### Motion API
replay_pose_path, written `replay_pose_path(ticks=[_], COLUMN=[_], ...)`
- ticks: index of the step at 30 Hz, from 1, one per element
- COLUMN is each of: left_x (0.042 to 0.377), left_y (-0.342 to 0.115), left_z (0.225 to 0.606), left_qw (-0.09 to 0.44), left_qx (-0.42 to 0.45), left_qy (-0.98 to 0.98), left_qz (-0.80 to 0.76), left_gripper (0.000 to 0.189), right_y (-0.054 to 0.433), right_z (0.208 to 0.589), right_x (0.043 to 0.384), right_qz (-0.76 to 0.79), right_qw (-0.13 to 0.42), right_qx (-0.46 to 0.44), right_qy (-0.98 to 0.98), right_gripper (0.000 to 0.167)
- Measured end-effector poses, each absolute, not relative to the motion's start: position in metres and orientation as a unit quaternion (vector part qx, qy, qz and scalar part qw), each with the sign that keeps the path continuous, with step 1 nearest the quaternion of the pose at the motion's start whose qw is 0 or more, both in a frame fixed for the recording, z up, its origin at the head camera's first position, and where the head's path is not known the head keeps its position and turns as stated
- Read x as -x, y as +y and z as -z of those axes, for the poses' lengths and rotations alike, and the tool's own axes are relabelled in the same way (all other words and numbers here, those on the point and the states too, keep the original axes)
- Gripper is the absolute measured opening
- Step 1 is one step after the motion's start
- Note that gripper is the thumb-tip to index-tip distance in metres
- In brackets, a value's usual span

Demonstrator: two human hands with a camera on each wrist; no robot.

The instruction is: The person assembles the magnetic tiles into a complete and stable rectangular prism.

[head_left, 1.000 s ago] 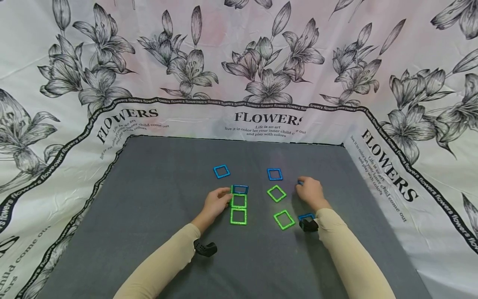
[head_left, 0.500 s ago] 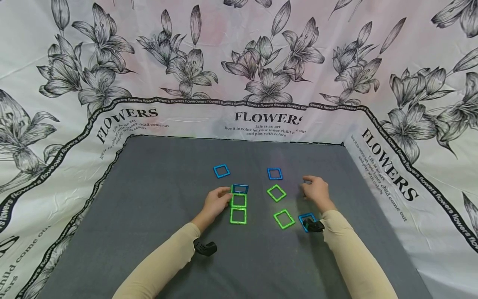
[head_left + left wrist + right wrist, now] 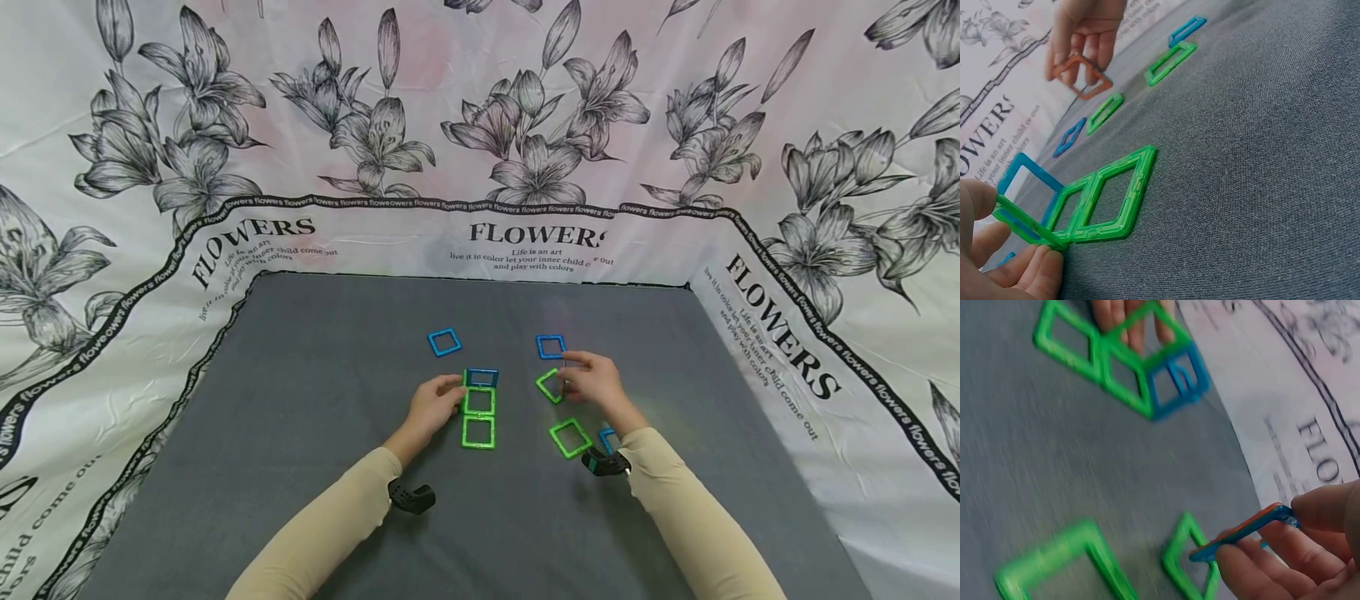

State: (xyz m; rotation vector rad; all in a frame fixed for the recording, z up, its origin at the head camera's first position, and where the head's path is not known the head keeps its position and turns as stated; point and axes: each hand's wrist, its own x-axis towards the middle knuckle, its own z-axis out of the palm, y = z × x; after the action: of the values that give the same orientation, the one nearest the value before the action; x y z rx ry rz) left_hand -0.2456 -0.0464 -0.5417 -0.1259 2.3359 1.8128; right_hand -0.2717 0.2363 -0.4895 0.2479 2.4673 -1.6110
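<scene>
My left hand pinches a green square magnetic tile that stands on edge. Two flat green tiles lie joined in a row beside it, and a blue tile stands tilted up at the row's far end. My right hand holds another square tile between thumb and fingers, raised off the table. In the right wrist view that tile shows a blue edge and an orange face; the left wrist view shows its frame as orange. From the head, this hand partly covers a loose green tile.
Loose blue tiles lie farther back, one at the left and one at the right. Nearer me are a green tile and a blue tile, the latter partly hidden by the right wrist camera. Dark grey cloth covers the table.
My right hand first drew slightly right, then swung left over the loose green tile, carrying its tile. The left hand and joined tiles have stayed put.
</scene>
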Motion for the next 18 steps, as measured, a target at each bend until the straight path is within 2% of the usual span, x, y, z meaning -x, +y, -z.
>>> replay_pose_path(ticks=[9, 18], left_x=[0.243, 0.242], left_y=[-0.047, -0.044], left_z=[0.542, 0.540], left_qw=[0.083, 0.081], left_qx=[0.046, 0.043], left_qy=[0.788, 0.782], left_qz=[-0.609, -0.616], left_gripper=[0.037, 0.037], right_y=[0.194, 0.174], right_z=[0.500, 0.519], right_x=[0.264, 0.263], right_qz=[0.608, 0.622], right_qw=[0.154, 0.158], right_qx=[-0.047, -0.053], right_qy=[0.777, 0.765], right_gripper=[0.050, 0.049])
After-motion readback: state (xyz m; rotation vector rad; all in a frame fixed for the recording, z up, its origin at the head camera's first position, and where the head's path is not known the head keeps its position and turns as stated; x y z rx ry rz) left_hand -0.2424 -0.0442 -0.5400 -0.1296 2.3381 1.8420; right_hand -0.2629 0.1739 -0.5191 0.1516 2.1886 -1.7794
